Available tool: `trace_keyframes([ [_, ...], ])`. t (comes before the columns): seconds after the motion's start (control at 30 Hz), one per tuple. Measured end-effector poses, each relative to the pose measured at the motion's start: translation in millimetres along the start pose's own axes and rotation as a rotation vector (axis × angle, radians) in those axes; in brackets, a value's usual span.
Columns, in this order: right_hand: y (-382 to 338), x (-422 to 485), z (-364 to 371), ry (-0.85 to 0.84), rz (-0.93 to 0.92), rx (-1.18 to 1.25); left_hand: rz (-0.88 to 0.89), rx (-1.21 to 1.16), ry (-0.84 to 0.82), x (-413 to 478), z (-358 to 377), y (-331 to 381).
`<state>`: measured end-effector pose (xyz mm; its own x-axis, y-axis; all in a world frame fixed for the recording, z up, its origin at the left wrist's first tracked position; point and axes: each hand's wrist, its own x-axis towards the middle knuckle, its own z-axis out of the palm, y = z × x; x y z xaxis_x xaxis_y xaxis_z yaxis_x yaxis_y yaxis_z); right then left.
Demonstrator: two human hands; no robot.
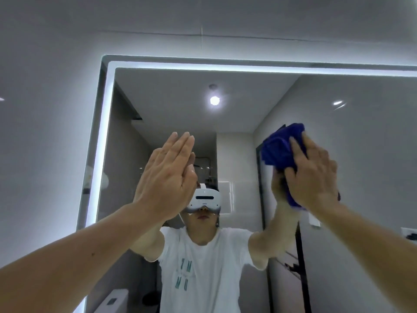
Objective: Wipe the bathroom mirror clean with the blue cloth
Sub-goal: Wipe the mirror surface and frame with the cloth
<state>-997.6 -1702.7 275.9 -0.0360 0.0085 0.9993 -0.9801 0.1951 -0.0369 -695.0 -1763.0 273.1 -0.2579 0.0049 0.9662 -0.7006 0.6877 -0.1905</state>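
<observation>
1. Blue cloth (279, 147), all bunched up, was held by the right hand (313, 175) and pressed against the mirror (361, 154), over on the right side of the glass.
2. It was gripped with the thumb tucked round it and the fingers laid over the top, and a bit was left poking out below the palm.
3. The left hand (167, 175) was laid flat on the glass nearer the middle, fingers straight and kept together, nothing held.
4. A glowing light strip (106, 132) could be seen along the mirror's top and left edges.
5. Reflected in the glass were a white headset (204, 199), a white T-shirt (203, 267) and a ceiling lamp (214, 100).
</observation>
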Motion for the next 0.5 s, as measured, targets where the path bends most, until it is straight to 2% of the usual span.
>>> trace_keyframes([
  [0.07, -25, 33, 4, -0.009, 0.298, 0.033, -0.002, 0.018, 0.013, 4, -7, -4],
  [0.1, -44, 41, 6, -0.014, 0.360, 0.038, -0.009, 0.013, 0.017, 5, -10, -8],
  [0.13, -67, 41, 7, -0.007, 0.342, 0.041, -0.021, 0.005, 0.016, 5, -12, -11],
  [0.23, -137, -5, 13, 0.002, -0.027, 0.095, -0.044, 0.002, 0.006, -4, -17, -22],
  [0.33, -175, -86, 12, -0.118, -0.372, 0.150, -0.100, 0.022, -0.047, -27, -20, -29],
  [0.43, -167, -151, 8, -0.300, -0.812, 0.145, -0.139, 0.045, -0.108, -58, -29, -37],
  [0.5, -143, -154, 7, -0.367, -1.134, 0.082, -0.146, 0.059, -0.118, -71, -41, -42],
])
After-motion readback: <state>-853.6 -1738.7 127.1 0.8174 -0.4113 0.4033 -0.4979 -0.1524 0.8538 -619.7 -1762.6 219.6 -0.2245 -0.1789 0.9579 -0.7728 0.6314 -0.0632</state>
